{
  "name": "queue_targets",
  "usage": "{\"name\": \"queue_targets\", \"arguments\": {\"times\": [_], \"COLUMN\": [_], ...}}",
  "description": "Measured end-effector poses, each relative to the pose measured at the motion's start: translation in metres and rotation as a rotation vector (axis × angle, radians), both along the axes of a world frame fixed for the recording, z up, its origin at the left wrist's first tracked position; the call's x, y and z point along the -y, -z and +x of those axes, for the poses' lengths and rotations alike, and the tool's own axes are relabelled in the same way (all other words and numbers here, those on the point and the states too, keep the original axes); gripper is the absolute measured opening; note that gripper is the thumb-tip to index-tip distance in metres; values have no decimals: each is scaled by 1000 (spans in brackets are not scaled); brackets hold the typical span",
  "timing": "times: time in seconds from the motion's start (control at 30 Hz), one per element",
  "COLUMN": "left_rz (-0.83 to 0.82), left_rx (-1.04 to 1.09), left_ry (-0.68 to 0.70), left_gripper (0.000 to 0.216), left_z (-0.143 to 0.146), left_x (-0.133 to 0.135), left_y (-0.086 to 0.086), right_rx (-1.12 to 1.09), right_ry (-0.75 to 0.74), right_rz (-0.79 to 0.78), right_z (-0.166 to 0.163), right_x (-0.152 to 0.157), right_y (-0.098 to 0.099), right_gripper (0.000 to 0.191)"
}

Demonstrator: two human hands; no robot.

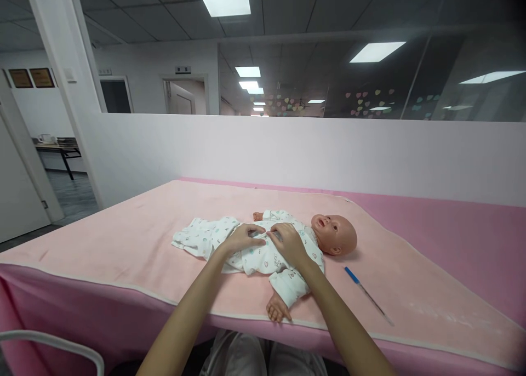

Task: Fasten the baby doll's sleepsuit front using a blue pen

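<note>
A baby doll (335, 234) lies on its back, its head to the right. It wears a white patterned shirt (263, 261) and matching trousers (201, 237). My left hand (242, 239) rests at the front of the shirt, near the waist, with thumb and fingers apart. Just to the right, my right hand (289, 242) has its thumb and forefinger close together on the shirt front, seeming to pinch a bit of the cloth. What lies between those fingertips is too small to make out clearly. One doll hand (278, 308) points toward me, below my right wrist.
A thin rod with a blue end (367, 294) lies right of the doll on the peach mat (135, 222). Pink cloth (464, 239) shows under the mat. Behind stands a low white wall (287, 151) with glass above. A white metal rail (57, 340) curves at lower left.
</note>
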State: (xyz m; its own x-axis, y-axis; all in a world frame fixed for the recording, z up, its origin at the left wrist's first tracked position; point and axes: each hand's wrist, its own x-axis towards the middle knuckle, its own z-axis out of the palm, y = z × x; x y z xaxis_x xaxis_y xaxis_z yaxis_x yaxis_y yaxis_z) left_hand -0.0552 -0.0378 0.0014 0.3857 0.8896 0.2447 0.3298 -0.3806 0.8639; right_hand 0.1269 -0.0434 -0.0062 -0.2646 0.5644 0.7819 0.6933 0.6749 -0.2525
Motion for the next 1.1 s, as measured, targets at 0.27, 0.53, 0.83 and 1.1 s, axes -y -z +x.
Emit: {"name": "queue_targets", "arguments": {"times": [0.27,0.53,0.83,1.1], "left_rz": [-11,-55,-60,5], "left_rx": [2,18,32,93], "left_ry": [-31,-20,16,22], "left_gripper": [32,29,31,30], "left_z": [1,0,-1,1], "left_x": [1,-2,-1,4], "left_y": [-1,1,-1,-2], "right_rx": [11,3,7,-55], "right_ry": [7,21,3,14], "right_rz": [15,35,42,0], "right_z": [0,0,1,3], "right_x": [-4,-4,-3,-15], "right_y": [4,4,1,13], "right_gripper": [18,17,20,20]}}
